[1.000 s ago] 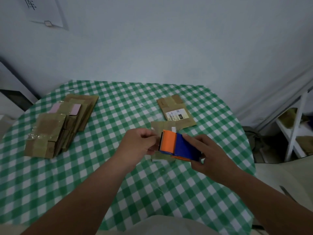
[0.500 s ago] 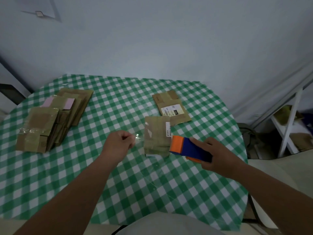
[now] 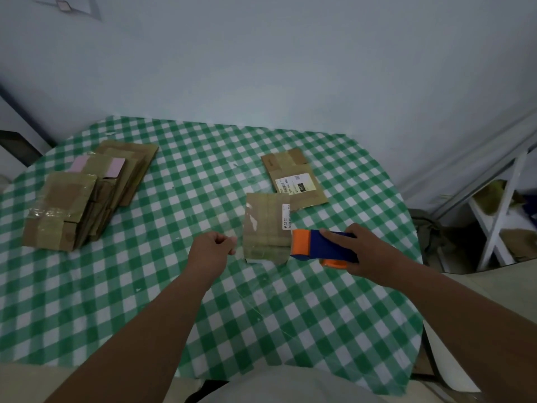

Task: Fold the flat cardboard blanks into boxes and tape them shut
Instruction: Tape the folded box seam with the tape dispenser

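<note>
A small folded cardboard box (image 3: 266,225) with a white label lies on the green checked table (image 3: 174,286). My right hand (image 3: 360,251) grips a blue and orange tape dispenser (image 3: 319,247) at the box's near right corner. My left hand (image 3: 213,248), left of the box, pinches the end of a clear tape strip (image 3: 255,241) stretched from the dispenser across the box's near end. A flat cardboard blank (image 3: 293,180) with a label lies just behind the box.
A stack of taped cardboard boxes and blanks (image 3: 84,193) sits at the table's left side. A white shelf frame (image 3: 499,216) stands to the right of the table. The wall rises right behind the table's far edge.
My hands have drawn apart, the left going left with the tape end and the right going right with the dispenser. The box between them came into view.
</note>
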